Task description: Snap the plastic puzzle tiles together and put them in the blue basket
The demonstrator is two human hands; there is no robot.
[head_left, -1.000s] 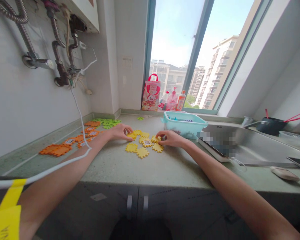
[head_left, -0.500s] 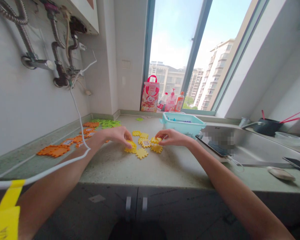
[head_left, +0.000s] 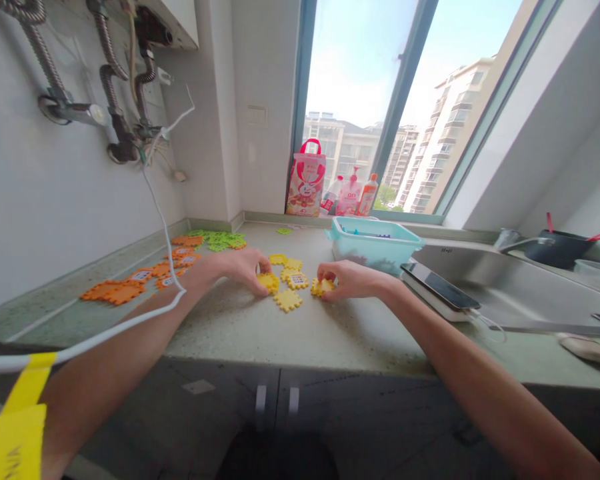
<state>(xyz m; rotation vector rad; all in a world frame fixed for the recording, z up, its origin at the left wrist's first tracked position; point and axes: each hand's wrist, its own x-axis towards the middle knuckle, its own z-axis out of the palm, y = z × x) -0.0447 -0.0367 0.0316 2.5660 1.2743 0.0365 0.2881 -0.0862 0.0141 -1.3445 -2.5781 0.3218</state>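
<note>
Several yellow toothed puzzle tiles point(head_left: 289, 300) lie on the pale green counter point(head_left: 330, 333) in front of me. My left hand point(head_left: 240, 268) is closed on a yellow tile point(head_left: 269, 283) at the left of the group, fingers pinching its edge. My right hand point(head_left: 345, 280) is closed on another yellow tile point(head_left: 322, 287) at the right of the group. A tile with a printed white face point(head_left: 297, 281) lies between the hands, and two more yellow tiles point(head_left: 285, 261) lie just behind.
Orange tiles point(head_left: 130, 288) and green tiles point(head_left: 217, 240) lie along the left wall. A teal basket point(head_left: 373, 241), a phone on a white block point(head_left: 437, 287) and a steel sink point(head_left: 505, 293) stand to the right. A white cable point(head_left: 100, 333) crosses my left arm. Bottles point(head_left: 350, 197) and a red bag point(head_left: 306, 180) are on the sill.
Both hands have drawn closer together over the yellow tiles. The left hand has moved from the far tiles to a nearer one and lifted it; the right has gathered its tile inward.
</note>
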